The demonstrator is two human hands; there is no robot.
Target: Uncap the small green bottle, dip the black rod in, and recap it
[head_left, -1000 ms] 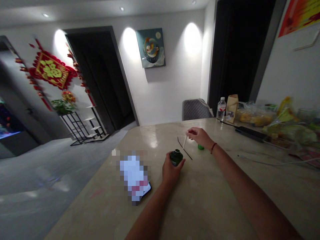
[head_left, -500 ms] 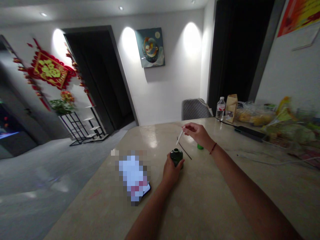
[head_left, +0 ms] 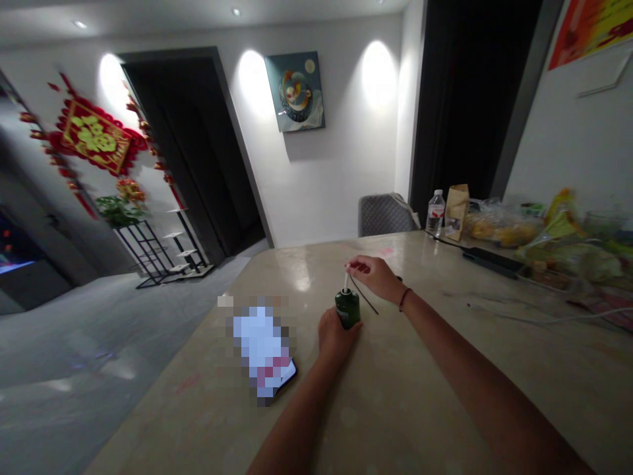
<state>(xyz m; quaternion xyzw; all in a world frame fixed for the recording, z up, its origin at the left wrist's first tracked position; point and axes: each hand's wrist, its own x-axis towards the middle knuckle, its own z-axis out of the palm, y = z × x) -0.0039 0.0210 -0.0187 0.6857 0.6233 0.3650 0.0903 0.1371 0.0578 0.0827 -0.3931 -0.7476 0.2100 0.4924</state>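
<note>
My left hand (head_left: pixel 334 334) is wrapped around a small dark green bottle (head_left: pixel 348 309) that stands upright on the table. Between the fingertips of my right hand (head_left: pixel 374 276) is the top of a slim white stick (head_left: pixel 346 282). The stick points down, its lower end at the bottle's open mouth; how far it goes in is hidden. Just behind the bottle, a thin dark rod (head_left: pixel 366 298) lies flat on the table, partly below my right hand. A green object seen earlier by my right wrist is now covered by that arm.
A phone (head_left: pixel 287 376), mostly blurred out, lies on the pale table (head_left: pixel 395 396) left of my left arm. At the far right are a water bottle (head_left: pixel 435 212), a paper bag (head_left: pixel 456 211), several plastic bags, a black device (head_left: pixel 492 262) and a white cable (head_left: pixel 534 321).
My right hand has moved left and slightly down, bringing the white stick from above the green bottle to its mouth. My left hand keeps its hold on the bottle.
</note>
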